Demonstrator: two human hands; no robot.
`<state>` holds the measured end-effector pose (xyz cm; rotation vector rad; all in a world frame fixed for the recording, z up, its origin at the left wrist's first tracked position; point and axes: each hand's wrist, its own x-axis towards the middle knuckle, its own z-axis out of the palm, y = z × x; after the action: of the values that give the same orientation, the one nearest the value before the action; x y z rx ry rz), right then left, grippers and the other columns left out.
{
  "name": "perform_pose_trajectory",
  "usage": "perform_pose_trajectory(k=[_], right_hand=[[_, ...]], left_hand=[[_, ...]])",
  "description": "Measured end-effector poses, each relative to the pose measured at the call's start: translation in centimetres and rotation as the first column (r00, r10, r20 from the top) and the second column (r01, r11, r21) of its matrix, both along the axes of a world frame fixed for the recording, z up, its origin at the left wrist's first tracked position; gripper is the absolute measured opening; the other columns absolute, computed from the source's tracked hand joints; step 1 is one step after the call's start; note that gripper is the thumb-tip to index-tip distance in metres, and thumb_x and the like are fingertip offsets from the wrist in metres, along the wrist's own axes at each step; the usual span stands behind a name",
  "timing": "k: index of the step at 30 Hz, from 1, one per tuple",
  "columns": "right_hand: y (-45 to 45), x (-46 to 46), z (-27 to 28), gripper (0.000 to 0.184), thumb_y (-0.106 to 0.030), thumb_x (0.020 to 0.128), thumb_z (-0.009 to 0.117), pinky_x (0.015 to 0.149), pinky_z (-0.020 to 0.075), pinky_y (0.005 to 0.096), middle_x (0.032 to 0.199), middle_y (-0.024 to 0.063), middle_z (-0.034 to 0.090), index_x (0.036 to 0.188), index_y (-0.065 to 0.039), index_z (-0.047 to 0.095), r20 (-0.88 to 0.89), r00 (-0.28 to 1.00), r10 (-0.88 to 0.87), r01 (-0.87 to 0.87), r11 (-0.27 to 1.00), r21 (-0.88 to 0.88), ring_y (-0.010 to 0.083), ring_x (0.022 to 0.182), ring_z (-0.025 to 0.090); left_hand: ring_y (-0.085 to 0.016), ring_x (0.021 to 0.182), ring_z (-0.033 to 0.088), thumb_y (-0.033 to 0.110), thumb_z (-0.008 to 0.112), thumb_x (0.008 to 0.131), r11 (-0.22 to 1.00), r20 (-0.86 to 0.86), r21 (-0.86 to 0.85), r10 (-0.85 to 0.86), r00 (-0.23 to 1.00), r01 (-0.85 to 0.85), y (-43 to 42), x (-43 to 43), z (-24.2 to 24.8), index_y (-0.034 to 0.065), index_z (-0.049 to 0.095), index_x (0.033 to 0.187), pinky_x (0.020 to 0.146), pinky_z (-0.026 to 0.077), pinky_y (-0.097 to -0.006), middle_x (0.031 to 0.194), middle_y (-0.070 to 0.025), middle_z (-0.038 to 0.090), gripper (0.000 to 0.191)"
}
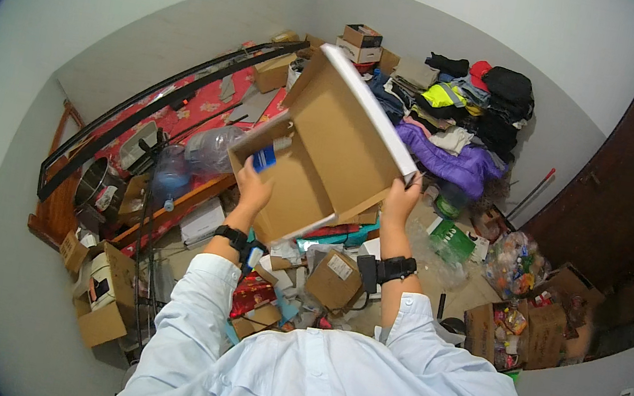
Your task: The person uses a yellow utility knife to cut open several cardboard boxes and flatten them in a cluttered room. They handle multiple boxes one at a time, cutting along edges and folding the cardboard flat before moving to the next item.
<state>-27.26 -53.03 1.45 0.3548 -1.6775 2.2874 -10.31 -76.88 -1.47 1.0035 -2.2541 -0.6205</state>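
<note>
An open cardboard box (345,134), white outside and brown inside, is held up before me, its hinged lid raised towards the upper right. My left hand (253,188) grips the box's left side, with the thumb inside near a blue card (264,158). At the lower right corner of the lid, my right hand (401,201) is closed on the edge. Black straps with small devices circle both wrists. Beneath the box, a small brown carton (335,279) lies among paper scraps and packaging on the floor.
Folded clothes (460,105) are piled at the back right, behind a purple jacket (452,157). Clear plastic bottles (213,149) and a metal pot (100,187) stand at left. Boxes of wrappers (508,337) sit at right, near a dark door (620,182).
</note>
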Motion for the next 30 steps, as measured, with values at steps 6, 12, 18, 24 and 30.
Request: perform_pose_trajectory(k=[6, 12, 18, 24, 30], right_hand=[[-2.2, 7.3, -1.5, 0.038, 0.002, 0.076, 0.047, 0.082, 0.0439, 0.0389, 0.102, 0.0234, 0.059, 0.114, -0.001, 0.047, -0.078, 0.979, 0.188, -0.144, 0.910, 0.389, 0.0377, 0.096, 0.057], [-1.4, 9.5, -3.2, 0.042, 0.006, 0.073, 0.044, 0.084, 0.0429, 0.0388, 0.103, 0.0219, 0.059, 0.115, -0.001, 0.046, -0.131, 0.956, 0.264, -0.172, 0.859, 0.482, 0.0373, 0.098, 0.056], [-0.8, 9.9, -4.0, 0.043, 0.004, 0.071, 0.049, 0.087, 0.0414, 0.0379, 0.109, 0.0213, 0.056, 0.114, -0.001, 0.046, -0.040, 0.932, 0.361, -0.288, 0.799, 0.527, 0.0354, 0.104, 0.053], [-0.7, 10.1, -3.9, 0.044, -0.002, 0.071, 0.057, 0.084, 0.0435, 0.0365, 0.106, 0.0197, 0.057, 0.114, -0.002, 0.047, -0.087, 0.925, 0.370, -0.231, 0.730, 0.643, 0.0343, 0.100, 0.055], [-0.7, 10.1, -4.9, 0.050, -0.001, 0.067, 0.058, 0.085, 0.0429, 0.0404, 0.111, 0.0209, 0.056, 0.116, -0.001, 0.046, 0.047, 0.898, 0.438, -0.350, 0.645, 0.679, 0.0387, 0.104, 0.052]], left_hand=[[-0.028, 0.110, 0.047, 0.037, 0.049, 0.092, 0.125, -0.812, 0.570, 0.238, 0.533, 0.812, 4.8, -4.3, 5.4, 0.0005, 0.041, 0.123, 0.097, 0.035, -0.0449, 0.119, -0.0144, 0.048, 0.048], [-0.027, 0.096, 0.051, 0.013, 0.055, 0.086, 0.024, -0.642, 0.668, 0.524, 0.560, 0.744, 6.3, -4.3, 2.1, -0.0008, 0.048, 0.107, 0.085, 0.043, -0.0406, 0.104, -0.0126, 0.052, 0.026], [-0.026, 0.085, 0.055, 0.008, 0.056, 0.081, 0.150, -0.626, 0.744, 0.500, 0.599, 0.651, 6.2, -4.0, 1.0, -0.0001, 0.054, 0.091, 0.078, 0.045, -0.0401, 0.090, -0.0108, 0.056, 0.013], [-0.027, 0.086, 0.053, 0.006, 0.056, 0.078, 0.148, -0.627, 0.704, 0.588, 0.510, 0.695, 6.0, -3.2, 0.5, -0.0025, 0.052, 0.093, 0.081, 0.043, -0.0403, 0.090, -0.0119, 0.054, 0.018], [-0.029, 0.086, 0.054, 0.004, 0.055, 0.078, 0.187, -0.597, 0.737, 0.632, 0.494, 0.650, 6.5, -3.3, 0.4, -0.0064, 0.050, 0.097, 0.081, 0.044, -0.0426, 0.091, -0.0142, 0.053, 0.022]])
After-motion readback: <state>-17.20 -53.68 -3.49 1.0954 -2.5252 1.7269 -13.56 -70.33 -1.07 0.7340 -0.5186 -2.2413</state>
